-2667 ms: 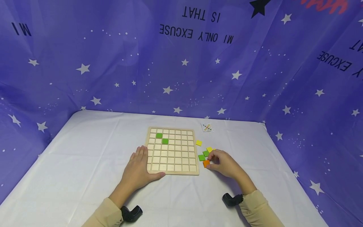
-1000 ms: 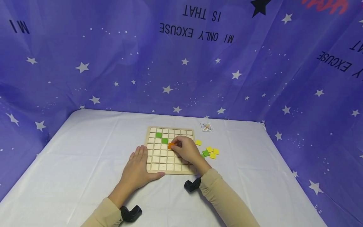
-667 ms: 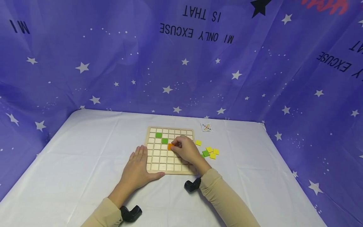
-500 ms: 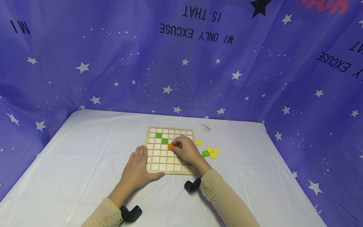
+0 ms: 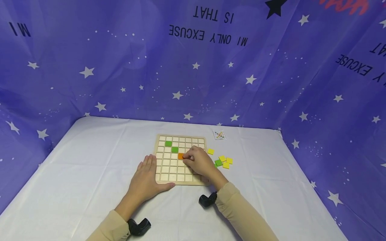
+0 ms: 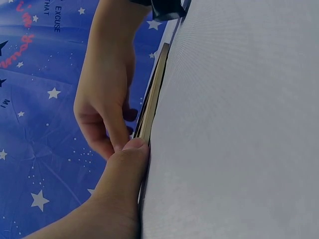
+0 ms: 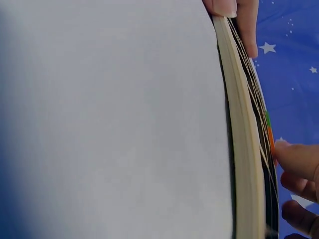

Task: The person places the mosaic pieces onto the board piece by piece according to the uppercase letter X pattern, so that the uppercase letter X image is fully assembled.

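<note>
In the head view a wooden grid board (image 5: pixel 184 183) holds two green tiles (image 5: pixel 168 143) and an orange tile (image 5: pixel 180 156) on one diagonal. My left hand (image 5: pixel 144 177) lies along the board's left side, its fingers straight and the thumb stretched along the front edge. My right hand (image 5: pixel 200 162) is over the board, thumb and fingertips at the right end of the orange tile, covering a little of it. In the right wrist view the thumb (image 7: pixel 298 158) is right by the orange tile (image 7: pixel 271 140), apart from the other fingers.
Right of the board lie several loose yellow tiles (image 5: pixel 229 161) and green tiles (image 5: pixel 218 162), one partly hidden by the hand. A small printed pattern card (image 5: pixel 219 135) lies behind them. The white cloth-covered table (image 5: pixel 99 157) meets a purple star-printed curtain (image 5: pixel 135 67).
My right hand picked the orange tile from the loose ones and brought it left into a grid cell. Just now its fingers have loosened and shifted slightly right. My left hand has stayed put.
</note>
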A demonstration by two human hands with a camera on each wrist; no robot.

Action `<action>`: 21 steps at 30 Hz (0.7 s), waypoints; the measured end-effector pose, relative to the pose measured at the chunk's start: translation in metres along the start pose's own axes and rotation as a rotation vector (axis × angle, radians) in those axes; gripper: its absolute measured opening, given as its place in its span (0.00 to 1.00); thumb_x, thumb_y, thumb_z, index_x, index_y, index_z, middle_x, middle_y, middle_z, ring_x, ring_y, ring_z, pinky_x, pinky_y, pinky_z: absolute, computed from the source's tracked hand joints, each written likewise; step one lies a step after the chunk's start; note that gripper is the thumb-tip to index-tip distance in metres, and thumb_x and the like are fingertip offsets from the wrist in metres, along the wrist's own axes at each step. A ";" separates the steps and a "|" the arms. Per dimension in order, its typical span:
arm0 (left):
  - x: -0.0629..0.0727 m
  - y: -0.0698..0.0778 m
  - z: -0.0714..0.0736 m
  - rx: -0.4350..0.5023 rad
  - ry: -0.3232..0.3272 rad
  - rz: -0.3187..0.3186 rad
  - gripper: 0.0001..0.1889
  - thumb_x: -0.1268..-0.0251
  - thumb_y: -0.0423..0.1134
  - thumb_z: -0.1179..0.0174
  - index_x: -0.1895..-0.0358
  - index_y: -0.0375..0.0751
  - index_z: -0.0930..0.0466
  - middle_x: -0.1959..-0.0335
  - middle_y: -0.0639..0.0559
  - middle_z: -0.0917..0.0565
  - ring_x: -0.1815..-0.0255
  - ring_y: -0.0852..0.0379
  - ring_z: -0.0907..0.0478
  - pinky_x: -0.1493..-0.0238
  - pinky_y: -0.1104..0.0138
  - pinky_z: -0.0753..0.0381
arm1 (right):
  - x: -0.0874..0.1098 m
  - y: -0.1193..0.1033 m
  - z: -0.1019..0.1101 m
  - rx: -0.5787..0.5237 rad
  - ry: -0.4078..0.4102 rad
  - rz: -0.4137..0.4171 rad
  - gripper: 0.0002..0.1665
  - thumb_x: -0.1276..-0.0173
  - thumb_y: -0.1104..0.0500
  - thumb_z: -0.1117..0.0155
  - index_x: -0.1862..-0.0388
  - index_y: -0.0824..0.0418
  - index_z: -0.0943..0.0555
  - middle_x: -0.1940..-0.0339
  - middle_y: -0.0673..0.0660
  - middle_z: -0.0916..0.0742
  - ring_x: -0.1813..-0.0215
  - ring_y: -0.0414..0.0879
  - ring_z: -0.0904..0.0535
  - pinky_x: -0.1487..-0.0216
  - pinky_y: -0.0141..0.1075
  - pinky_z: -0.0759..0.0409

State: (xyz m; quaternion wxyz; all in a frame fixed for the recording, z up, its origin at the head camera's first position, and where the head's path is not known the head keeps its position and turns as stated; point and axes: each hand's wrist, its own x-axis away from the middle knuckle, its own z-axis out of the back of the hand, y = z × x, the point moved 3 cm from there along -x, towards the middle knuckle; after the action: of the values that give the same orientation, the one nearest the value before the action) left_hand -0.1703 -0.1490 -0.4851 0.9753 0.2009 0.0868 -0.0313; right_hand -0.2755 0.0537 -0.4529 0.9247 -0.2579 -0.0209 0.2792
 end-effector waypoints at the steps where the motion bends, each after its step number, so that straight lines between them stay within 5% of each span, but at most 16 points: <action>1: 0.000 0.000 0.000 0.003 -0.004 0.001 0.72 0.59 0.82 0.41 0.25 0.21 0.49 0.24 0.27 0.43 0.21 0.34 0.47 0.21 0.45 0.46 | 0.002 0.001 0.002 0.002 0.000 0.008 0.10 0.33 0.51 0.31 0.54 0.50 0.12 0.62 0.43 0.17 0.63 0.38 0.26 0.61 0.32 0.25; 10: 0.000 -0.001 0.000 0.022 -0.004 0.005 0.72 0.60 0.81 0.39 0.25 0.21 0.50 0.23 0.28 0.44 0.21 0.34 0.48 0.21 0.45 0.47 | 0.025 0.036 0.031 0.007 0.003 -0.036 0.16 0.32 0.55 0.32 0.46 0.52 0.15 0.64 0.43 0.19 0.65 0.40 0.27 0.64 0.34 0.27; 21: 0.000 0.000 0.000 0.017 -0.009 0.003 0.72 0.59 0.81 0.39 0.25 0.21 0.50 0.23 0.28 0.44 0.20 0.34 0.48 0.21 0.45 0.47 | 0.051 0.077 0.059 0.103 -0.040 -0.197 0.18 0.29 0.59 0.36 0.42 0.54 0.16 0.54 0.51 0.17 0.50 0.48 0.25 0.46 0.46 0.24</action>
State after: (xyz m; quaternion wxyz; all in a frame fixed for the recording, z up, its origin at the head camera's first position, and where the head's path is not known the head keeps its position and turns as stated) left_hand -0.1698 -0.1487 -0.4849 0.9740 0.2091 0.0820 -0.0312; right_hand -0.2820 0.1630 -0.4451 0.9591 -0.2013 -0.0502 0.1928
